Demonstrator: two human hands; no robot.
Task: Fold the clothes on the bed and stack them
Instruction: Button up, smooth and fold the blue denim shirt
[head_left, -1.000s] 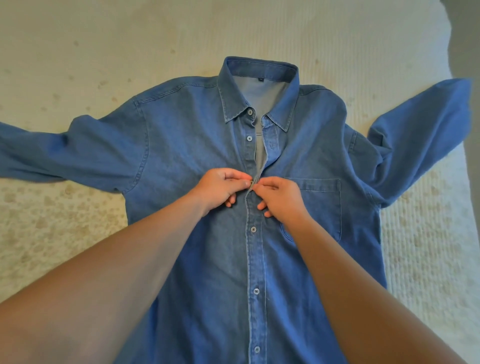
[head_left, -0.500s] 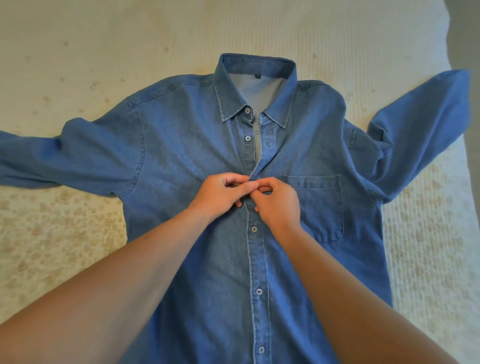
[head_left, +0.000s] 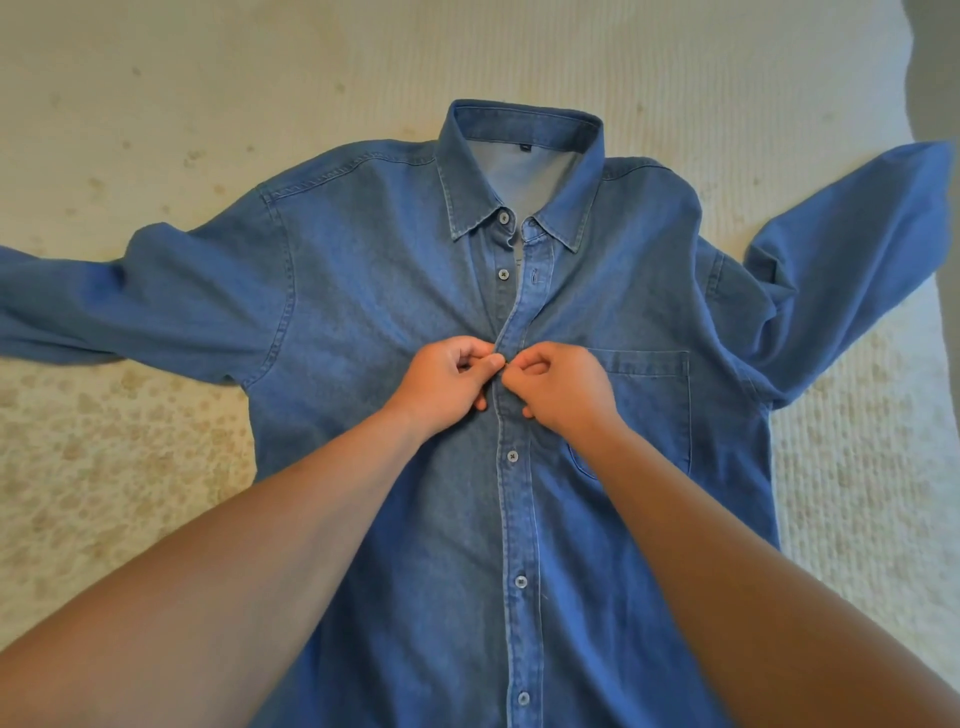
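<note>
**Buttoning the denim shirt before the fold**

Head view: long-sleeved blue denim button-up shirt (head_left: 363, 322) spread face-up on the cream textured bed cover (head_left: 156, 78), collar (head_left: 524, 135) away from the camera, both sleeves flung outward, the right one (head_left: 852, 244) kinked upward near the bed's edge. Left hand (head_left: 447, 384) and right hand (head_left: 561, 389) met at the front placket (head_left: 514, 519), level with the top of the chest pocket (head_left: 649, 410). Fingers of both curled, each pinching its own edge of the placket at what looks to be a button (the button itself hidden under the fingertips). Lower buttons closed below the hands; the two nearest the collar undone, the placket gaping there.

Step in hand, by judgement: preparation only, closing the front so the panels stay together. No fold made yet, no stack in sight. Next move likely to call for working that button through its hole, then shifting up to the remaining open ones (or leaving them), followed by smoothing the body flat and straightening the bunched right sleeve.
</note>
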